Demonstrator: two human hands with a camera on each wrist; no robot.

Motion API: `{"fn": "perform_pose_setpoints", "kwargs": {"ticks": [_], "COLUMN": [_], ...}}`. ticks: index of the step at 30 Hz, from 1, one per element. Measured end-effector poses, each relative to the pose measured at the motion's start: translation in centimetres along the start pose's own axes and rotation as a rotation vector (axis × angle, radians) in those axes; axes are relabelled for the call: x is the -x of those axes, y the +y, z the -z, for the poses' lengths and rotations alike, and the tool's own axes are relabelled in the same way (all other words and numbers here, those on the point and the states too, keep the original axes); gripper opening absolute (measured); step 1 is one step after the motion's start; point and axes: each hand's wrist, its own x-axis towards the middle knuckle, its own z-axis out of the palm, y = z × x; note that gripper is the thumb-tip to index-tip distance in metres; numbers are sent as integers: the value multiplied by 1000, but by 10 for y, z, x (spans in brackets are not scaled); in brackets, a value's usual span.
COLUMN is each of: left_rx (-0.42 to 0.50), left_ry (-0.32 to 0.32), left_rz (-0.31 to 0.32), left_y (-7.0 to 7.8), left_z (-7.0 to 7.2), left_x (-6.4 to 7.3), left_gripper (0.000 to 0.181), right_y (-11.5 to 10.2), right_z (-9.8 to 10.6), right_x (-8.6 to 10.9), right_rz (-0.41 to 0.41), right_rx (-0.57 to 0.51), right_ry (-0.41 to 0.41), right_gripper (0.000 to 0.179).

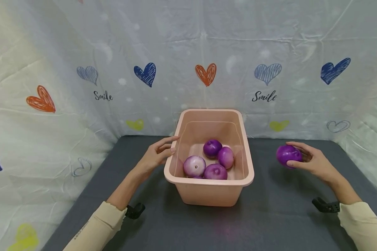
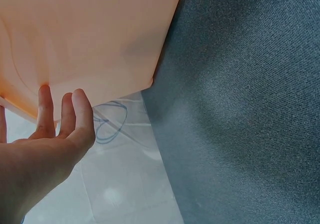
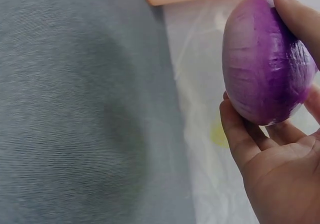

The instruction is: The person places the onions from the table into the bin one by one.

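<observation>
My right hand [image 1: 312, 164] grips a purple onion [image 1: 288, 156] between thumb and fingers, to the right of a pink plastic bin [image 1: 210, 193]. In the right wrist view the held onion [image 3: 267, 64] looks glossy, with a paler side; the thumb lies along one end and fingertips bear on the other. My left hand [image 1: 155, 155] is at the bin's left rim, its fingers loosely bent and touching the outer wall, as the left wrist view also shows. Inside the bin lie several onions, among them a pale one [image 1: 194, 166] and a dark one [image 1: 212, 148].
The bin stands on a dark grey table [image 1: 254, 223]. Behind and beside the table hangs a whitish curtain [image 1: 176, 42] printed with hearts and "Smile". Each wrist wears a black band [image 1: 326, 205].
</observation>
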Motion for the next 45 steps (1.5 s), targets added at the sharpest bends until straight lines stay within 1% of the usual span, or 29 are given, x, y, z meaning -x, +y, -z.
{"fn": "perform_pose_setpoints", "kwargs": {"ticks": [2,5,9,12,17,24,31,36,42,45], "left_rx": [1,1,-1,0,4,0,3,-6,-4,-4], "left_ry": [-1,-3,-2,0,4,-5,-3,-5,-1,-2], "left_rz": [-1,0,1,1,2,-9,-6,-10,-6,-5], "left_y": [1,2,1,1,1,-1,0,0,1,1], "left_z": [-1,-1,0,0,0,0,0,1,0,1], "left_x": [0,-1,-1,-1,0,-1,0,0,0,1], "left_gripper": [52,52,52,52,51,52,52,52,52,52], "right_y": [-2,-5,-12,-19,-34,-60,-82,-92,-101,-107], "right_z": [3,6,7,7,4,-3,-12,-19,-27,-31], "right_x": [-1,-4,-10,-16,-30,-50,-64,-73,-84,-90], "right_rz": [8,2,-55,-73,-29,-16,2,43,87,104], "right_rx": [-12,-1,6,5,5,14,37,10,-51,-53], "right_ry": [8,19,48,36,-12,-1,-14,-33,-72,-95], "right_gripper": [59,60,59,59,62,65,67,65,64,65]}}
